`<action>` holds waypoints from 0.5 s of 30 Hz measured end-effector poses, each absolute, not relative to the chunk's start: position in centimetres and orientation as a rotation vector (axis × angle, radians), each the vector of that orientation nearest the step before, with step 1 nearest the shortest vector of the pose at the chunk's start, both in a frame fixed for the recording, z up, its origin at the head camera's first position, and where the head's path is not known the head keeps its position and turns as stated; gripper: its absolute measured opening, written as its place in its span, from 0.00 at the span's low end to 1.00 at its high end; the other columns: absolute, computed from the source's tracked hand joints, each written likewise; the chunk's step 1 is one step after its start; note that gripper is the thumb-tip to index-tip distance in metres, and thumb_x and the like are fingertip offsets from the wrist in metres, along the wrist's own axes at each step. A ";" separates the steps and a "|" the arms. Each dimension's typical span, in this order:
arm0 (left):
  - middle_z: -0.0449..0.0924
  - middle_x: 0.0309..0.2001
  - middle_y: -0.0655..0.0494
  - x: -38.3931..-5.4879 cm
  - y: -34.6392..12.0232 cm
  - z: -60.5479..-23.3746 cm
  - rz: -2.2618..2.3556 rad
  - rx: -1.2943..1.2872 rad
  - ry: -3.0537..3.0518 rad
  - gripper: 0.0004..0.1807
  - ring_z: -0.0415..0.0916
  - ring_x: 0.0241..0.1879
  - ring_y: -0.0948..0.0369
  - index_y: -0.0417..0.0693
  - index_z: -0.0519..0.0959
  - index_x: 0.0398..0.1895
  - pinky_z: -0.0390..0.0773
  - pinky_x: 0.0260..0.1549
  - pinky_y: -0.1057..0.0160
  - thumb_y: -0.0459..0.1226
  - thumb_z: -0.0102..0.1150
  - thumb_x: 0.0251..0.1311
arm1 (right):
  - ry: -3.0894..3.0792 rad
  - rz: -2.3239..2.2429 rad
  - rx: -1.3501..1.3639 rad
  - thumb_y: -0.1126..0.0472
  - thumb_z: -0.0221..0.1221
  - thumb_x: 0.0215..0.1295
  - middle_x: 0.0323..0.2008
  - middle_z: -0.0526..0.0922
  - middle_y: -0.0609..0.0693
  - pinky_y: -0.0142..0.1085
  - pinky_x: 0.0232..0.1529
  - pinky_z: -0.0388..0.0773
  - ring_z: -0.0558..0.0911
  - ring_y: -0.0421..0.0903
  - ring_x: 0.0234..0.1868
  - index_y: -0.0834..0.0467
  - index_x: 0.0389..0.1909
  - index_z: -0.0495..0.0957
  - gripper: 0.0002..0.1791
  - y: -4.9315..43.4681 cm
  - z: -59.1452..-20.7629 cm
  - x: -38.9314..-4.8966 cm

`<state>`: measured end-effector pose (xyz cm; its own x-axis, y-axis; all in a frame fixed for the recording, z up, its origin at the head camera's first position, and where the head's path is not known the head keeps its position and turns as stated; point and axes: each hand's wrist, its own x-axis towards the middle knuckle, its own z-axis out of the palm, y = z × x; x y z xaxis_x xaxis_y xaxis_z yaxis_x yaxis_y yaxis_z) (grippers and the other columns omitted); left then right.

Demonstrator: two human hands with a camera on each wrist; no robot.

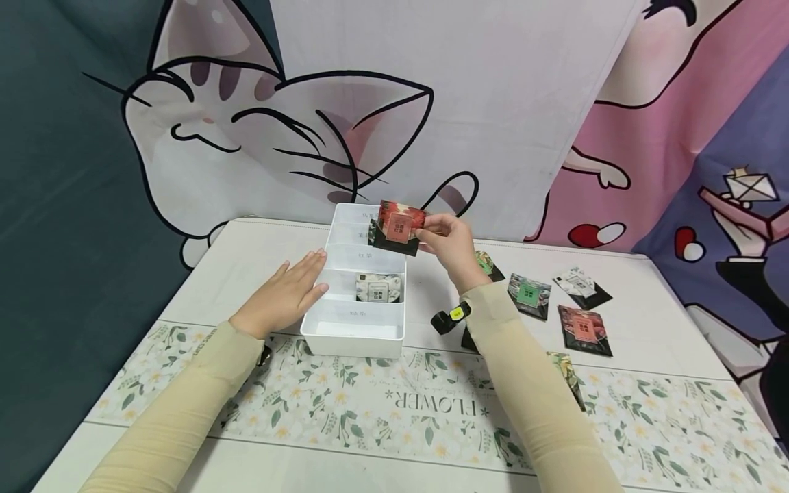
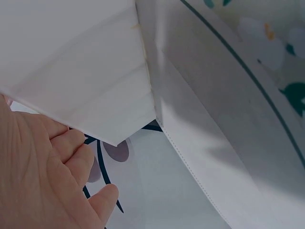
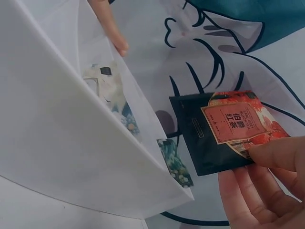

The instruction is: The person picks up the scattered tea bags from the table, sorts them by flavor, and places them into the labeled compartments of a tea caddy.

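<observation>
A white divided box (image 1: 353, 344) stands on the table, with labels on its dividers. My right hand (image 1: 453, 246) pinches a red-and-black tea sachet (image 1: 399, 226) by its edge, over the far part of the box. The right wrist view shows the sachet (image 3: 233, 124) between thumb and fingers, its printed face visible. Along the box's left side rests my left hand (image 1: 283, 294), fingers extended; in the left wrist view this hand (image 2: 52, 162) touches the box wall (image 2: 95, 71). One compartment holds a white patterned sachet (image 1: 378, 287). A dark green sachet (image 3: 175, 163) sticks up at the far end.
On the table to the right lie several more sachets, among them a green-labelled one (image 1: 529, 294), a white one (image 1: 581, 285), a red one (image 1: 584, 330) and a yellow-green one (image 1: 567, 373). Behind the table hangs a cat-print cloth (image 1: 493, 82). A floral strip (image 1: 364, 390) crosses the tabletop.
</observation>
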<state>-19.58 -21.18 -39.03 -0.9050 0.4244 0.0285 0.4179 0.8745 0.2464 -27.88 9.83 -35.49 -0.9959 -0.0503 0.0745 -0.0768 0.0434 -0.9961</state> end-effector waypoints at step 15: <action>0.43 0.81 0.45 -19.6 -21.2 -39.2 0.402 0.688 3.013 0.37 0.40 0.80 0.48 0.37 0.44 0.81 0.38 0.77 0.41 0.53 0.30 0.81 | -2.352 2.124 0.219 0.75 0.63 0.64 0.37 0.84 0.59 0.40 0.46 0.87 0.84 0.43 0.36 0.67 0.38 0.80 0.04 8.2 -37.3 -28.2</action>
<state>-19.62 -21.18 -39.23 -0.9023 0.4298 0.0329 0.4234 0.8694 0.2545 -28.16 8.20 -37.30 -0.9899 -0.1255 0.0666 -0.0790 0.0964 -0.9922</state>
